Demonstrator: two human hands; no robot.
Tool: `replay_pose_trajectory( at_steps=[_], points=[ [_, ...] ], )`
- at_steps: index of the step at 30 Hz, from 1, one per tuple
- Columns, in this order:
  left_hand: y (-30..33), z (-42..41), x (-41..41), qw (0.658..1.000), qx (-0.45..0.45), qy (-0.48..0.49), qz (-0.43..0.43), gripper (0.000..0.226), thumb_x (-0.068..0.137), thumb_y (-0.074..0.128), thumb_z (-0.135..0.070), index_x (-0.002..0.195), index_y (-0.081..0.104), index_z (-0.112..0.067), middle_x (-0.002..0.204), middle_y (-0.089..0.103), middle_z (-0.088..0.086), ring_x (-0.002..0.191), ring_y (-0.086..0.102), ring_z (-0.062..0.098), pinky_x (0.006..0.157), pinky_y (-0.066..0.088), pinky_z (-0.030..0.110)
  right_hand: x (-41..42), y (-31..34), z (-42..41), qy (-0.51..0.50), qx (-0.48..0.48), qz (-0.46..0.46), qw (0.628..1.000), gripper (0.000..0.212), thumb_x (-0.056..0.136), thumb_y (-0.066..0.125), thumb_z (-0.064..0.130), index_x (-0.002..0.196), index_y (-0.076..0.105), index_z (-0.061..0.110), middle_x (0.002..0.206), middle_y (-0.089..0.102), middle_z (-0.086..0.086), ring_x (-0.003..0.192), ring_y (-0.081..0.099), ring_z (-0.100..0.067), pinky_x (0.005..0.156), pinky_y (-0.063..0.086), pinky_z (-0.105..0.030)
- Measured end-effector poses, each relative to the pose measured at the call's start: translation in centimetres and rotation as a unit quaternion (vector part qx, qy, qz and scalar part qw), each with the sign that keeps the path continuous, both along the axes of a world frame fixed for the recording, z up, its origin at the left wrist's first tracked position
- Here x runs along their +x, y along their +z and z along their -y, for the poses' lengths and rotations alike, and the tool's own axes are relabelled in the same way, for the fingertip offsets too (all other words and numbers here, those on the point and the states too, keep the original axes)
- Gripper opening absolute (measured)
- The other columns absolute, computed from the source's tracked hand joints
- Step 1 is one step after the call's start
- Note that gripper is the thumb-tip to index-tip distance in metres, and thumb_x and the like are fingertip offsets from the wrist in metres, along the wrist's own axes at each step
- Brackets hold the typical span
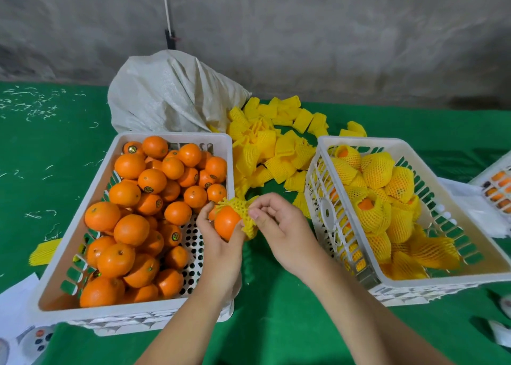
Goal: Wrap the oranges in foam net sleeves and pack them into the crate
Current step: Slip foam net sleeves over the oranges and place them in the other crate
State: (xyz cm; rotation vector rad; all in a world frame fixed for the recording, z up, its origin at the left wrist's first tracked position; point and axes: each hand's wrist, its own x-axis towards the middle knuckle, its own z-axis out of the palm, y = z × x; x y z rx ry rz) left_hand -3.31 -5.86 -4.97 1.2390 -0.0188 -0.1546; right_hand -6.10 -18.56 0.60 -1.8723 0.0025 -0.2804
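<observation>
— Why is the orange (226, 222) held up in the gap between the two crates instead of resting on the worktop (276, 309)?

— I'd say it keeps both hands free to work round it. The left hand (218, 243) grips the orange from below and the left, fingers curled round it, just over the right edge of the left crate (177, 136), where the bare oranges (130, 165) are heaped. The right hand (279, 223) pinches the sleeve (244, 212) at its edge, thumb and fingers drawn together on the yellow net.

— So the sleeve is only partly on?

— Partly. It covers the top and right side of the fruit; the left and lower face is bare orange skin. The frayed end of the net sticks up and to the left, touching the left fingertips.

— Which way does the sleeve run, then?

— Its long line goes from upper left, above the orange, down to the lower right, where the loose end hangs under the right thumb. The open mouth looks turned toward the left hand, though I can't see it well enough to swear to it.

— And the layout?

— Sensible, to my eye. Spare sleeves (271, 149) spill from the sack (171, 93) at the back, between the crates, within easy reach. The right crate (431, 277) holds the wrapped oranges (378, 171), so a finished one only has to travel a little to the right
</observation>
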Motion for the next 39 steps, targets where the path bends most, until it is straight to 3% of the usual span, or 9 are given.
replay_pose_trajectory(
  at_steps=[4, 9, 13, 17, 22, 24, 30, 36, 39],
  points=[
    [0.7, -0.7, 0.2, 0.983, -0.160, -0.065, -0.063, 0.070, 0.096, 0.056, -0.023, 0.160, 0.030, -0.036, 0.149, 0.058, 0.016, 0.138, 0.057, 0.031, 0.118, 0.042, 0.051, -0.5, -1.7, -1.1, -0.023, -0.107, 0.002, 0.994, 0.039, 0.090, 0.072, 0.043, 0.125, 0.058, 0.034, 0.119, 0.053, 0.018, 0.114, 0.055, -0.005, 0.094, 0.045, -0.016],
    [1.0, -0.7, 0.0, 0.995, -0.068, -0.066, -0.019, 0.053, 0.100, 0.069, -0.019, 0.147, 0.045, -0.020, 0.125, 0.070, 0.006, 0.113, 0.070, 0.011, 0.089, 0.056, 0.020, -0.3, -2.0, -1.0, -0.142, -0.113, 0.054, 0.982, 0.019, 0.097, 0.064, 0.006, 0.112, 0.069, 0.016, 0.107, 0.061, 0.009, 0.095, 0.061, -0.008, 0.082, 0.052, -0.028],
    [0.8, -0.3, -0.2, 1.000, -0.029, -0.008, -0.007, 0.051, 0.094, 0.073, 0.002, 0.132, 0.043, -0.014, 0.109, 0.068, 0.005, 0.094, 0.070, 0.010, 0.083, 0.058, 0.022, -1.0, -0.7, -1.5, -0.154, -0.140, 0.119, 0.971, 0.012, 0.091, 0.060, 0.014, 0.100, 0.067, 0.017, 0.098, 0.061, 0.011, 0.093, 0.060, -0.003, 0.077, 0.047, -0.016],
    [0.7, -0.3, -0.1, 0.999, -0.028, 0.025, -0.002, 0.056, 0.087, 0.070, 0.019, 0.118, 0.038, -0.015, 0.093, 0.061, 0.006, 0.076, 0.062, 0.006, 0.064, 0.053, 0.019, -1.9, -1.8, -2.5, -0.109, -0.231, 0.199, 0.946, 0.016, 0.084, 0.058, 0.004, 0.096, 0.069, 0.007, 0.100, 0.063, -0.001, 0.095, 0.060, -0.017, 0.081, 0.050, -0.024],
    [1.1, -0.9, 0.2, 0.992, -0.039, 0.093, -0.082, 0.041, 0.096, 0.061, 0.010, 0.113, 0.035, -0.017, 0.092, 0.045, 0.001, 0.055, 0.053, -0.011, 0.047, 0.045, 0.012, -2.4, -4.2, -2.8, -0.060, -0.167, 0.049, 0.983, 0.050, 0.088, 0.069, 0.027, 0.135, 0.051, 0.024, 0.118, 0.047, 0.011, 0.104, 0.053, -0.008, 0.087, 0.049, -0.022],
    [1.4, -1.1, 0.1, 0.994, -0.046, 0.060, -0.075, 0.038, 0.098, 0.059, 0.007, 0.117, 0.038, -0.017, 0.096, 0.048, 0.002, 0.059, 0.057, -0.011, 0.050, 0.049, 0.013, -2.0, -4.3, -3.2, -0.064, -0.148, 0.023, 0.987, 0.058, 0.087, 0.069, 0.041, 0.139, 0.045, 0.033, 0.124, 0.042, 0.018, 0.110, 0.053, -0.006, 0.088, 0.050, -0.020],
    [2.6, -0.9, -0.3, 0.993, -0.099, -0.066, 0.003, 0.048, 0.098, 0.068, -0.007, 0.143, 0.052, -0.006, 0.122, 0.069, 0.011, 0.110, 0.067, 0.020, 0.091, 0.058, 0.030, -0.9, -3.4, -2.0, -0.148, -0.132, 0.118, 0.973, 0.021, 0.096, 0.058, 0.011, 0.115, 0.064, 0.008, 0.104, 0.058, 0.000, 0.090, 0.059, -0.008, 0.074, 0.050, -0.025],
    [2.1, -0.4, -0.5, 0.992, -0.108, -0.013, -0.057, 0.044, 0.098, 0.064, 0.009, 0.138, 0.059, -0.006, 0.120, 0.069, 0.023, 0.105, 0.065, 0.030, 0.092, 0.054, 0.042, -2.1, -3.7, -1.5, -0.125, -0.188, 0.120, 0.967, 0.018, 0.093, 0.059, 0.015, 0.107, 0.066, 0.006, 0.102, 0.057, 0.001, 0.084, 0.056, -0.007, 0.070, 0.050, -0.028],
    [1.6, -0.5, -0.1, 0.994, -0.094, -0.003, -0.055, 0.040, 0.099, 0.066, 0.003, 0.136, 0.061, -0.012, 0.109, 0.073, 0.013, 0.093, 0.069, 0.021, 0.075, 0.059, 0.029, -3.0, -4.2, -2.0, -0.080, -0.152, 0.054, 0.984, 0.024, 0.090, 0.064, 0.026, 0.112, 0.061, 0.018, 0.107, 0.055, 0.009, 0.090, 0.057, -0.008, 0.077, 0.052, -0.030]
  ],
)
